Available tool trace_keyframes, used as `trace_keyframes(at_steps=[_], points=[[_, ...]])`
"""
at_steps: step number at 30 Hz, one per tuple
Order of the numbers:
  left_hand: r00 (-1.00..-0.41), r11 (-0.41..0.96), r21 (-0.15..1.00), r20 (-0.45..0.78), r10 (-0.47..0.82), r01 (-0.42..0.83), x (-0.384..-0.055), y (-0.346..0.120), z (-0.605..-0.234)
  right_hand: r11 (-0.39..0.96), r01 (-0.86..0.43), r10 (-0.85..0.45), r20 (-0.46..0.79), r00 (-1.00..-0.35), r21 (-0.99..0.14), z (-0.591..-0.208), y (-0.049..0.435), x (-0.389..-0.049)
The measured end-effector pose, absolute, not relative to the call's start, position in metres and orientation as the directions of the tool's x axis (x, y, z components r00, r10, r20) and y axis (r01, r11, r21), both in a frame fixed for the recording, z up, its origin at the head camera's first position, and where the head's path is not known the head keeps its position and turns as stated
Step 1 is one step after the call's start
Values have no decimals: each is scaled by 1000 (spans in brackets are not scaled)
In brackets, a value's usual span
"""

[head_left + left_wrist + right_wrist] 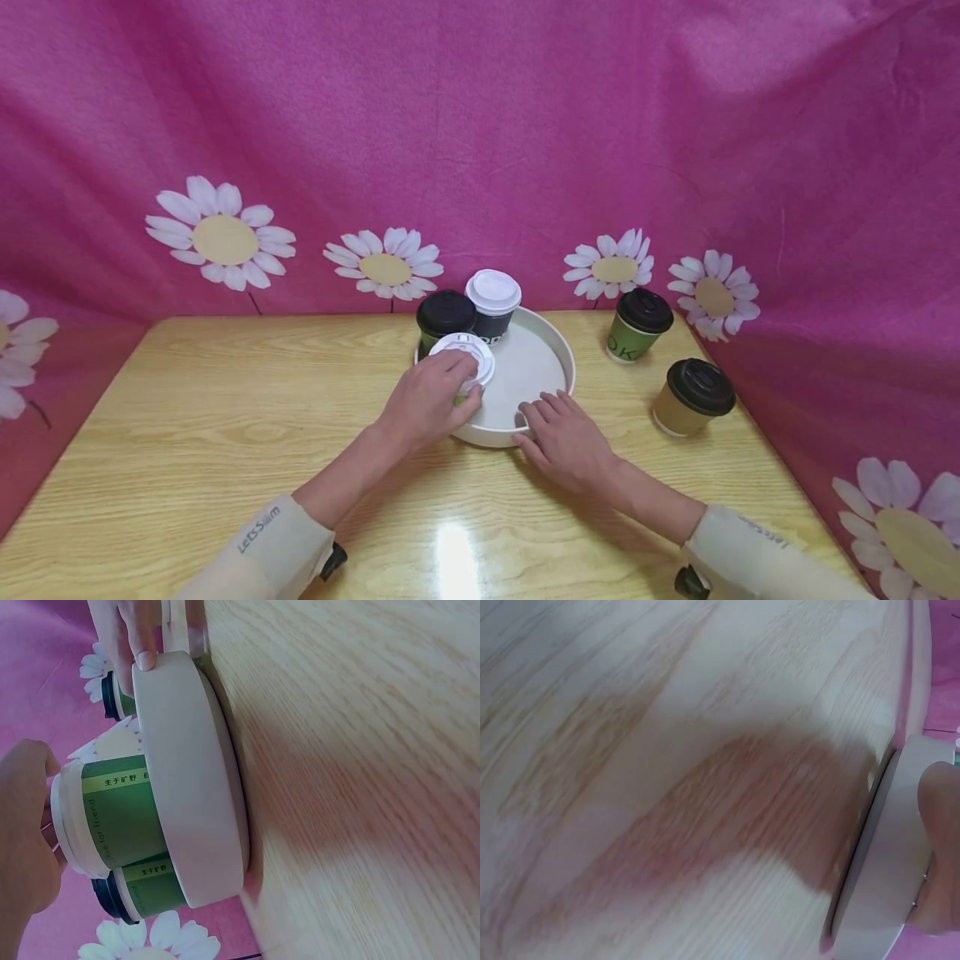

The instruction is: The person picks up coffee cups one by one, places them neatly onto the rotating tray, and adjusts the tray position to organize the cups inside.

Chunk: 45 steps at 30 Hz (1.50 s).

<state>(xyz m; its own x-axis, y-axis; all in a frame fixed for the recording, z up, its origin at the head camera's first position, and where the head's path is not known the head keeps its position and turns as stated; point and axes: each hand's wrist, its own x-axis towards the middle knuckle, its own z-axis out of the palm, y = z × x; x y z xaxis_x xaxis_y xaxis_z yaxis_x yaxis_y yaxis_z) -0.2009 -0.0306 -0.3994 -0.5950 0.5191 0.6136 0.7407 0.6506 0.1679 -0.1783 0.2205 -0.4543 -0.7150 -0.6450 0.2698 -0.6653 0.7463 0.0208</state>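
Observation:
A round off-white tray (528,371) with a raised rim sits on the wooden table. My left hand (427,396) grips the white lid of a green paper coffee cup (124,817) from above, at the tray's left side. Beside it in the tray stands a green cup with a black lid (446,313), and behind that a dark cup with a white lid (493,292). At the tray's near right edge, my right hand (566,442) holds the rim, thumb outside and fingers over the inner side. In the right wrist view, that hand is mostly cut off.
On the table's right stand a green cup with a black lid (637,325) and, nearer, a brown cup with a black lid (692,397). A pink cloth (480,125) with daisies hangs behind and at both sides of the table (247,400).

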Motion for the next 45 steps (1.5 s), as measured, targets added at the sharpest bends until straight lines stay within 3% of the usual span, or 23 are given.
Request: trace_keyframes(at_steps=[9, 19, 30, 34, 40, 42, 45], points=[[-632, 673, 189, 587, 507, 715, -203, -33, -398, 778, -628, -604, 286, -743, 11, -455, 210, -172], [-585, 655, 161, 636, 503, 738, -210, -34, -399, 800, -600, -561, 360, -745, 5, -463, 205, -169], [-580, 659, 128, 617, 532, 741, -211, -36, -397, 847, -532, -504, 298, -811, -16, -458, 190, -159], [-516, 628, 60, 634, 577, 776, -204, -34, -395, 851, -525, -504, 291, -814, 7, -461, 186, -158], [-320, 454, -72, 612, 723, 888, -189, -24, -400, 858, -512, -491, 339, -802, 32, -462, 183, -155], [-307, 425, -85, 565, 766, 901, -185, -21, -405, 860, -509, -487, 350, -800, 33, -461, 182, -155], [-358, 437, -63, 475, 804, 897, -181, -18, -413, 860, -510, -483, 357, -799, 23, -461, 181, -154]])
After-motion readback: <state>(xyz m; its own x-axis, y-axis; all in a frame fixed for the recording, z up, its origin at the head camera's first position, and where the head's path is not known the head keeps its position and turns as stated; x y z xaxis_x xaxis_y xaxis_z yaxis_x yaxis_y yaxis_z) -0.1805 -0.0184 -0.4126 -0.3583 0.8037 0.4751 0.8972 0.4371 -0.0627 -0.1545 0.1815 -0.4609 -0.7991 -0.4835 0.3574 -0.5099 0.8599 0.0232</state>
